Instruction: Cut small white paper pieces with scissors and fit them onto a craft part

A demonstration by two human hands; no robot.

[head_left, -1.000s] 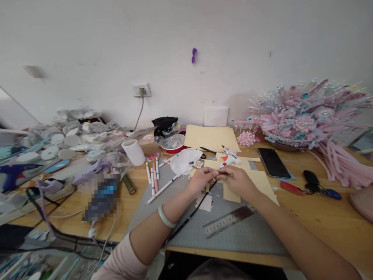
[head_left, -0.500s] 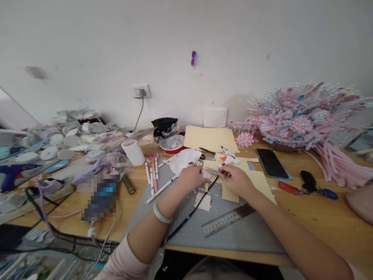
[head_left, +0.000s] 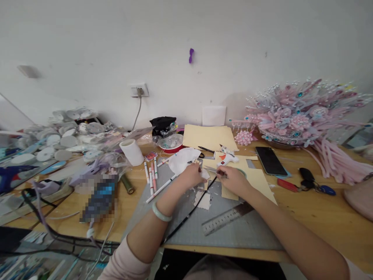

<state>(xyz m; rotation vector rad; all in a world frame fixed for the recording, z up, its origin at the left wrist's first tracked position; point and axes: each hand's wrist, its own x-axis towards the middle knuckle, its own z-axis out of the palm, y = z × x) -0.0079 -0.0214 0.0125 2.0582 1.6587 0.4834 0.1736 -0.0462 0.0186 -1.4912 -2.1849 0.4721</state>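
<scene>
My left hand [head_left: 190,175], a pale bangle on its wrist, is closed on a small off-white piece of paper [head_left: 205,174]. Facing it, my right hand [head_left: 231,179] grips what looks like a pair of scissors, whose thin metal blade [head_left: 210,169] points left at the paper; fingers cover most of the handle. A ragged-edged pale scrap [head_left: 203,200] lies below on the grey cutting mat [head_left: 180,229]. A black cord [head_left: 189,215] crosses the mat beneath the hands. Nearer me rests a steel ruler [head_left: 224,219]. Behind my right hand sits a white glue gun [head_left: 227,159].
Several markers [head_left: 152,177] and a white roll [head_left: 131,151] are to the left. Cream card sheets [head_left: 210,136] lie at the back. On the right are a phone [head_left: 271,160], keys [head_left: 307,181] and a pink flower arrangement [head_left: 300,120]. Cables [head_left: 43,221] run along the left.
The view has shifted slightly. My right hand has turned a little, and a pale curved edge now shows behind it. Both hands stay close together over the mat.
</scene>
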